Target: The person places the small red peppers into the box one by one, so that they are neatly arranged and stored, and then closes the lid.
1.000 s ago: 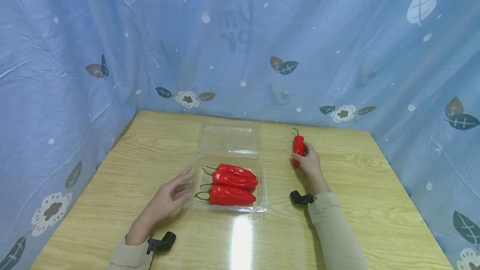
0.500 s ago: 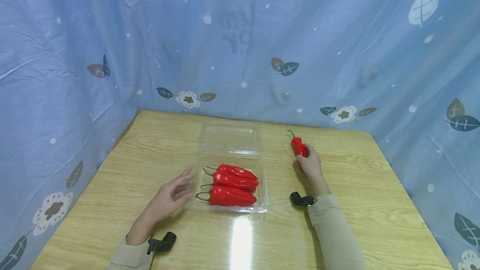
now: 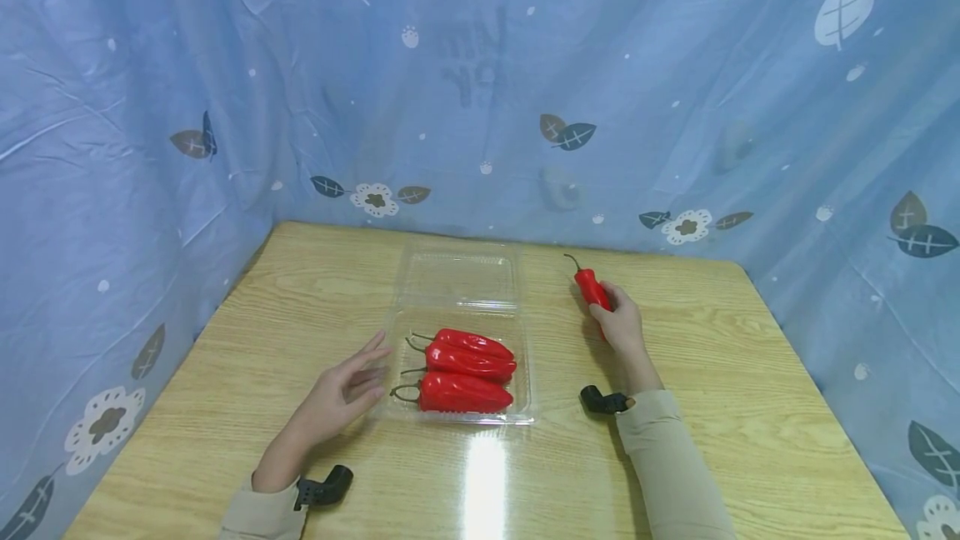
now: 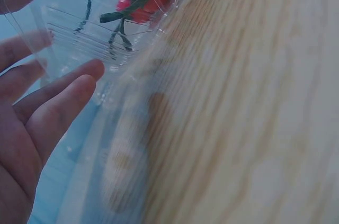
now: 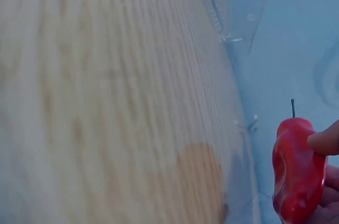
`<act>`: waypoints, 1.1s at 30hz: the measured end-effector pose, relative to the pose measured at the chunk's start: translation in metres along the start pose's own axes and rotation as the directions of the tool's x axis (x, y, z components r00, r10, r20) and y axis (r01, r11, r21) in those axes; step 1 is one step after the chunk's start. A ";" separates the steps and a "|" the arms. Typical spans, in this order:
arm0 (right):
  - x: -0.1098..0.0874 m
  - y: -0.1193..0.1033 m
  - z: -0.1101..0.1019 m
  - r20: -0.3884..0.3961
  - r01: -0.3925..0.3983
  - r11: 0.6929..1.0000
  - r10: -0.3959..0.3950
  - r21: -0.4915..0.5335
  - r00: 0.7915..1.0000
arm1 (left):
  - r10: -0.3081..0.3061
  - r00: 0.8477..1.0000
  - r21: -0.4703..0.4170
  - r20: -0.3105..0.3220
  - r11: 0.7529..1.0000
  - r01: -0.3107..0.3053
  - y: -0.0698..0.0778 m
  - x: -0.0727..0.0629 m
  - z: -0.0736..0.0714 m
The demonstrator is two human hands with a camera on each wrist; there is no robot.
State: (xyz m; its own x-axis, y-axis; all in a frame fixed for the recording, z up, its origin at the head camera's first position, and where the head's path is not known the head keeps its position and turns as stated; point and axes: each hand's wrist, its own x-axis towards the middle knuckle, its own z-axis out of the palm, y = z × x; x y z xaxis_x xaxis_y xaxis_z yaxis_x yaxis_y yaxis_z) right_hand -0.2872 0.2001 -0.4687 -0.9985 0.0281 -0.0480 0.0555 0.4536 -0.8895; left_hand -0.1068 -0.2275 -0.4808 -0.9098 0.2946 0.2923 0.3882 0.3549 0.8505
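Note:
My right hand grips a long red chili pepper between thumb and fingers, right of the container. Its thin green stem points away and a little left; the lower end is partly covered by the hand. In the right wrist view the pepper shows a glossy, dented side, with the thumb on it. My left hand is at the left wall of a clear plastic clamshell box, fingers extended and spread. Several red peppers lie side by side in the box, stems toward that hand.
The box's clear lid lies folded back behind it. A wooden table carries everything, with a blue patterned curtain along its back and sides. Each wrist bears a small black camera mount.
The pepper in my right hand has turned so its stem end swings left, and more of its lower end is covered by the hand. My left hand and the box stay put.

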 end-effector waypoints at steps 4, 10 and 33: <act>-0.003 -0.006 0.000 0.009 0.031 1.000 -0.031 0.007 0.999 | -0.002 1.000 0.004 0.000 1.000 0.002 0.001 0.000 0.000; -0.008 -0.014 0.001 0.035 0.044 0.999 -0.045 0.025 0.998 | 0.001 1.000 0.011 -0.001 1.000 -0.001 0.001 0.000 0.001; -0.037 -0.066 0.024 0.185 0.281 0.956 -0.292 0.080 0.938 | 0.006 1.000 0.005 0.003 1.000 -0.006 0.002 0.001 -0.001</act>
State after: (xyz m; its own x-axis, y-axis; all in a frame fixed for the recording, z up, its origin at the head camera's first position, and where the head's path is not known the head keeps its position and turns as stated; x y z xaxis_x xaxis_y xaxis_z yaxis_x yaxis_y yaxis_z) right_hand -0.2543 0.1480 -0.4194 -0.9537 -0.2710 0.1303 -0.2282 0.3699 -0.9006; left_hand -0.1067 -0.2273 -0.4786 -0.9071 0.2993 0.2961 0.3944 0.3579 0.8464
